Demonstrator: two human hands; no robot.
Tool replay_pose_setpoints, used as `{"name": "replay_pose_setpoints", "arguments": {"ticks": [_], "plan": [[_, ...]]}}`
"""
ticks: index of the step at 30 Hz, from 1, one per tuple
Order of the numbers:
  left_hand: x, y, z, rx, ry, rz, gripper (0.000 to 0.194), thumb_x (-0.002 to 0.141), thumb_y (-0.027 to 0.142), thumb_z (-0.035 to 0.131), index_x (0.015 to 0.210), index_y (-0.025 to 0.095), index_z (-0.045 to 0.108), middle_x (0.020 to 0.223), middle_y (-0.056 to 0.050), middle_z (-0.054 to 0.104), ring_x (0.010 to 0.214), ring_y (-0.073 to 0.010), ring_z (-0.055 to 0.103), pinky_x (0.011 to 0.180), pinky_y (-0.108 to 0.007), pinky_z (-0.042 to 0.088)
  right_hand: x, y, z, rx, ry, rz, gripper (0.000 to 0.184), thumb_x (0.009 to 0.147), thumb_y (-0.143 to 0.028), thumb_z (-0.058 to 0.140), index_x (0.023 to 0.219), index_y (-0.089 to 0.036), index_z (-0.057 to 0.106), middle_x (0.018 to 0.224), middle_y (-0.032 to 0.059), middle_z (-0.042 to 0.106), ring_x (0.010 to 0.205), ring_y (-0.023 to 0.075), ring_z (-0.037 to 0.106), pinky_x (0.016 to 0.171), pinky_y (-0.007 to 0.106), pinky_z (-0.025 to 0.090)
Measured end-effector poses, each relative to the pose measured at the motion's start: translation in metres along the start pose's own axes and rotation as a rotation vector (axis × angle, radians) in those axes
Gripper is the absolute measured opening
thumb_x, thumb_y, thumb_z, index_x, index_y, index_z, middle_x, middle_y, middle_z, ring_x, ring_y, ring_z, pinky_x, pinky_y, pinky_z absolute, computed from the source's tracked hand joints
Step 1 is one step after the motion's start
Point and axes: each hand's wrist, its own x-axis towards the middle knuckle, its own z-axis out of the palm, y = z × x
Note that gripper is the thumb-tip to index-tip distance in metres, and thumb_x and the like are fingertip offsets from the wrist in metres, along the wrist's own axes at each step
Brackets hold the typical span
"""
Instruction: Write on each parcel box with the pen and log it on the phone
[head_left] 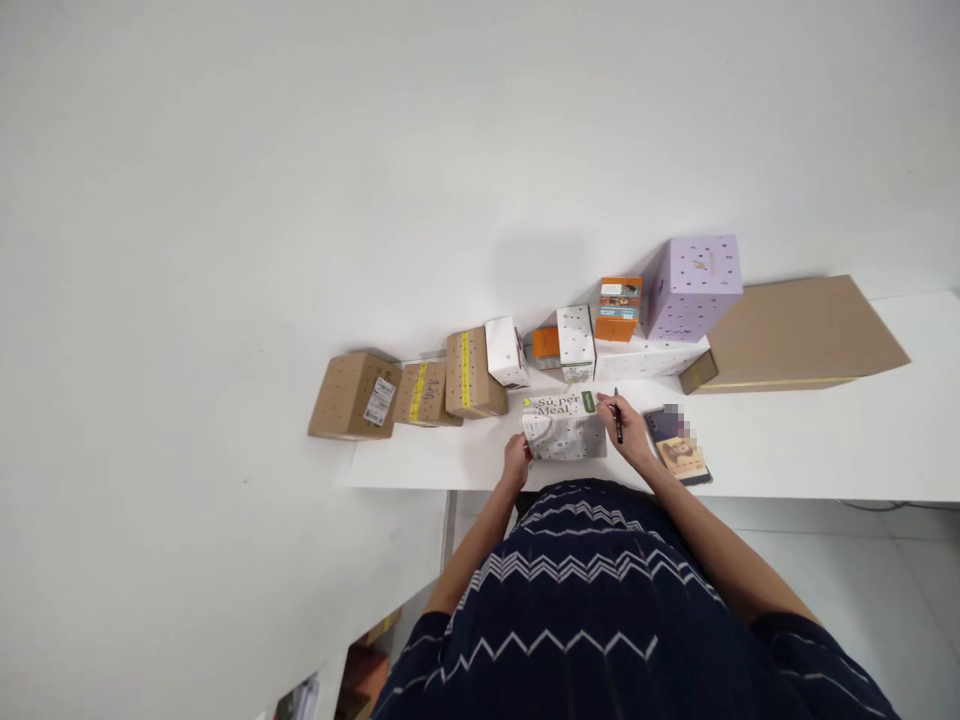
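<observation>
A white box (564,437) printed "Super Meal", with a green patch at its upper right, lies in front of my body on the white table. At its left lower edge, my left hand (517,461) is closed on the box's side. My right hand (628,425) is by the box's right end, its fingers wrapped round a dark pen (618,420) that points up and away from me. Just right of that hand lies a phone (679,445) showing a picture, partly blurred out.
Along the wall stand brown cartons (351,395), some with yellow tape, white dotted boxes (576,340), orange boxes (619,308) and a lilac box (694,285). A large flat brown carton (810,330) rests at the right. The white table's (787,450) front edge runs close to my body.
</observation>
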Motion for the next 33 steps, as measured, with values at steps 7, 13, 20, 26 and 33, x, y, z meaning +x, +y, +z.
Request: {"name": "replay_pose_setpoints", "arguments": {"ticks": [7,13,20,26,33], "plan": [[-0.013,0.019,0.007,0.066,0.013,-0.008,0.038,0.074,0.052,0.051,0.098,0.022,0.054,0.095,-0.003,0.063,0.074,-0.0144,0.059,0.059,-0.024,0.043,0.000,-0.020,-0.007,-0.015,0.070,-0.025,0.034,0.091,-0.046,0.040,0.083,-0.019,0.059,0.084,0.0057,0.066,0.081,0.0180,0.061,0.078,0.030,0.045],[-0.020,0.025,0.007,0.246,0.007,-0.014,0.042,0.080,0.055,0.041,0.109,0.027,0.054,0.104,-0.004,0.063,0.078,-0.0156,0.059,0.057,-0.023,0.039,0.001,-0.030,0.005,-0.070,-0.007,0.016,0.042,0.090,-0.050,0.037,0.095,-0.017,0.064,0.088,0.0075,0.068,0.084,0.0203,0.062,0.077,0.031,0.046],[-0.020,0.021,0.001,0.336,0.037,0.176,0.042,0.080,0.040,0.046,0.117,0.023,0.055,0.111,-0.006,0.062,0.099,-0.0198,0.059,0.082,-0.032,0.046,-0.001,-0.028,0.012,0.049,-0.100,0.111,0.046,0.088,-0.052,0.039,0.095,-0.018,0.067,0.084,0.0064,0.066,0.073,0.0179,0.061,0.069,0.030,0.049],[-0.022,0.020,0.014,0.630,0.013,0.402,0.030,0.087,0.038,0.043,0.103,0.021,0.062,0.113,-0.008,0.063,0.109,-0.0209,0.053,0.099,-0.034,0.036,-0.009,-0.027,0.021,0.087,-0.314,0.151,0.027,0.082,-0.038,0.048,0.095,-0.021,0.063,0.075,0.0006,0.065,0.065,0.0151,0.059,0.063,0.028,0.048],[-0.024,0.022,0.015,0.553,0.031,0.367,0.019,0.081,0.039,0.057,0.085,0.023,0.066,0.085,-0.005,0.066,0.089,-0.0220,0.057,0.091,-0.033,0.040,-0.018,-0.021,0.023,-0.063,-0.365,-0.020,0.018,0.082,-0.036,0.046,0.076,-0.022,0.054,0.060,-0.0016,0.057,0.055,0.0138,0.050,0.054,0.025,0.041]]}}
